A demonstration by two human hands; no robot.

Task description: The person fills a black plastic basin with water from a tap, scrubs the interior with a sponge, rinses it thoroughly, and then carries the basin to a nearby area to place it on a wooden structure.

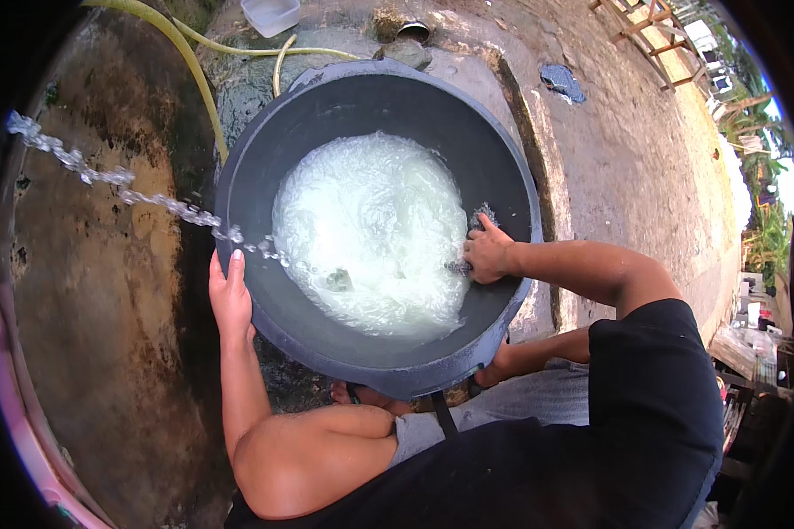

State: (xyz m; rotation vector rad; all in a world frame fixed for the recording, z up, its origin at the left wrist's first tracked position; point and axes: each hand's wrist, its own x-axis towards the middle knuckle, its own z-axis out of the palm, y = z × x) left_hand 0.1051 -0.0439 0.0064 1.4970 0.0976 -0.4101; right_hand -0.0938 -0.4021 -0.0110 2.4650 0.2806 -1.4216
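A large dark round basin point(370, 99) stands before me with churning, whitish water point(370, 225) in its bottom. On the basin's left rim lies my left hand point(233, 294), its thumb up on the edge and its fingers along the outside. Inside the basin at the right, my right hand point(488, 251) presses a grey mesh-like scrubber point(485, 215) against the inner wall, just beside the water's edge; part of the scrubber is hidden under the fingers. A stream of water point(172, 206) comes from the upper left, over the left rim, and falls into the pool.
A yellow hose point(195, 66) runs behind the basin at the upper left. Near it is a translucent plastic container point(271, 16). A stained wall or ledge point(99, 297) is at the left. A blue cloth point(562, 82) lies on the ground beyond a raised concrete edge point(536, 145). Wooden frames point(661, 46) stand farther off.
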